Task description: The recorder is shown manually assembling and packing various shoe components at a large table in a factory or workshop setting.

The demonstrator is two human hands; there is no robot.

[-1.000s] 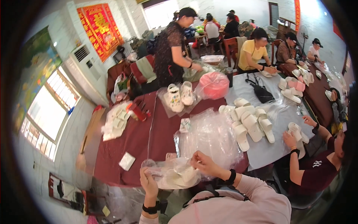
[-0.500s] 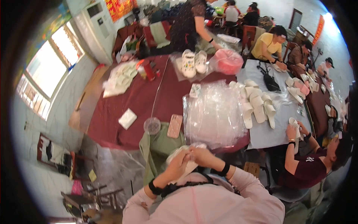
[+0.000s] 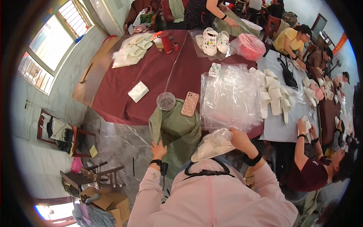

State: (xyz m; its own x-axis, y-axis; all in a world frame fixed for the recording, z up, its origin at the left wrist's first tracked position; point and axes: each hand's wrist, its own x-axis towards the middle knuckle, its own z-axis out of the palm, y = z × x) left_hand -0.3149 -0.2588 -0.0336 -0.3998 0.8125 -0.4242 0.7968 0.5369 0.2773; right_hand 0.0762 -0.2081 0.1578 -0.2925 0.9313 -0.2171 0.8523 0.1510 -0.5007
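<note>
My right hand [image 3: 242, 140] is closed on the upper corner of a clear plastic bag [image 3: 225, 133]. Inside the bag, white slippers [image 3: 212, 146] lie tilted just in front of my body. My left hand [image 3: 159, 150] is away from the bag, fingers stretched out and spread. It is at the hanging edge of a green cloth [image 3: 180, 128]; whether it presses on the cloth I cannot tell. On or against that cloth are a pink patterned phone [image 3: 190, 104] and a round clear tub [image 3: 166, 101] with small dark bits in it.
A stack of flat clear bags [image 3: 230, 98] covers the table's middle. White slippers [image 3: 275, 99] lie right of it, more bagged ones [image 3: 132, 51] far left. A white packet [image 3: 138, 91] and red cup [image 3: 165, 41] stand on the maroon cloth [image 3: 124, 109]. Co-workers sit along the right.
Both hands were together at the bagged slippers. My left hand has let go and moved left and down; my right holds the bag farther right. The view has tilted downward.
</note>
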